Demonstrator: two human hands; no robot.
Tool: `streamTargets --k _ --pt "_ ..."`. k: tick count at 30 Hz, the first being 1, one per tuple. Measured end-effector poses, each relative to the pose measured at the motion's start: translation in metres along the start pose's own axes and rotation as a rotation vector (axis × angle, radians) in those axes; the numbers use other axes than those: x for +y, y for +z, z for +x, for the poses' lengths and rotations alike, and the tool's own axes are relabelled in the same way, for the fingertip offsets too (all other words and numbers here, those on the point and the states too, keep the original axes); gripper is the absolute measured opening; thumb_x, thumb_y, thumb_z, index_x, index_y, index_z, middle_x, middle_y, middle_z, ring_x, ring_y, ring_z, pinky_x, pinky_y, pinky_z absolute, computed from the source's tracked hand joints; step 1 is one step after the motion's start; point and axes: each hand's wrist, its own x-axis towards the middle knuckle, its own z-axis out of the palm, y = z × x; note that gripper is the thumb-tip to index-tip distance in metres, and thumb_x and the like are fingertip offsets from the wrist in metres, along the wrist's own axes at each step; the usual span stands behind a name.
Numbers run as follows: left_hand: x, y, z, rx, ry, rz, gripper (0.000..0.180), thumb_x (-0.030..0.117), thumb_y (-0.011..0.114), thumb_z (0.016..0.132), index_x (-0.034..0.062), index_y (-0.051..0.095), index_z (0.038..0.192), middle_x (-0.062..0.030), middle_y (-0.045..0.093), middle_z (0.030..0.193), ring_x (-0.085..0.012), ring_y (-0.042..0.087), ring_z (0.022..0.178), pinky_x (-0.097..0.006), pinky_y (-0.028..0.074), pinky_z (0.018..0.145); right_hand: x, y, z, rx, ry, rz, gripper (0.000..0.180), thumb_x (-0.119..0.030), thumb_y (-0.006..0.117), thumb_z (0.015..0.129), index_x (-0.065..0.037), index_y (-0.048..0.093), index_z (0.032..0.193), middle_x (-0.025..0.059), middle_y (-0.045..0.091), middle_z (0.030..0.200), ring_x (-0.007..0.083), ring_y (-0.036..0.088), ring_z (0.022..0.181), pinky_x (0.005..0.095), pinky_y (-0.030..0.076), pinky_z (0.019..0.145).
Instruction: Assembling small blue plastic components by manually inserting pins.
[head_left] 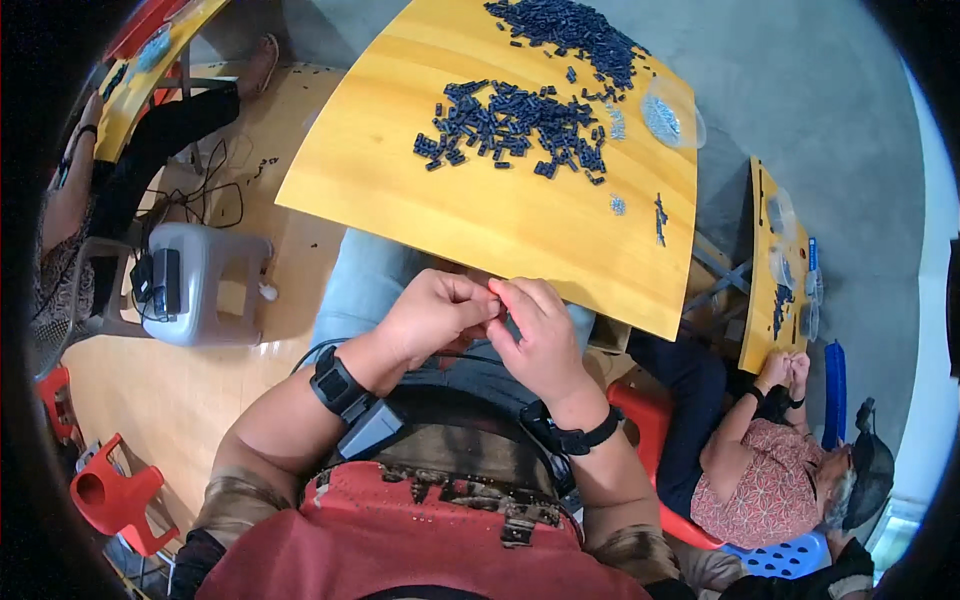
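Observation:
My left hand and my right hand meet just off the near edge of the yellow wooden table. Thumbs and fingertips of both are pinched together. A bit of something dark shows between them, too small to name. Beyond, on the tabletop, lies a loose pile of small dark blocks, with a denser heap of small dark pieces farther back. To the right are a little cluster of silvery bits and a thin dark strip of joined pieces.
A clear tray of small silvery parts sits at the table's right edge. To the left stand a grey stool with a black box, cables, and a red stool. A co-worker sits at right by another table; another person is at far left.

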Motion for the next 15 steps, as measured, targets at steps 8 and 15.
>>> streamTargets --k 8,15 --pt "0.017 0.006 -0.005 -0.003 0.013 0.149 0.014 0.009 0.063 0.089 -0.0014 0.07 0.083 -0.0042 0.065 0.066 -0.0077 0.057 0.054 -0.021 0.046 0.051 -0.01 -0.019 0.01 -0.191 -0.038 -0.294 0.026 -0.013 0.068 0.07 0.0 0.057 0.09 0.012 0.054 0.084 0.0292 0.053 0.081 0.0385 0.046 0.075" --pt "0.014 0.003 -0.009 0.006 0.11 0.07 0.014 0.009 0.06 0.091 -0.0007 0.069 0.086 -0.0011 0.055 0.057 -0.0056 0.042 0.04 -0.023 0.033 0.034 -0.012 -0.022 0.023 -0.143 -0.194 -0.308 0.021 -0.014 0.066 0.071 -0.001 0.057 0.085 0.01 0.051 0.078 0.0274 0.052 0.078 0.0383 0.044 0.072"
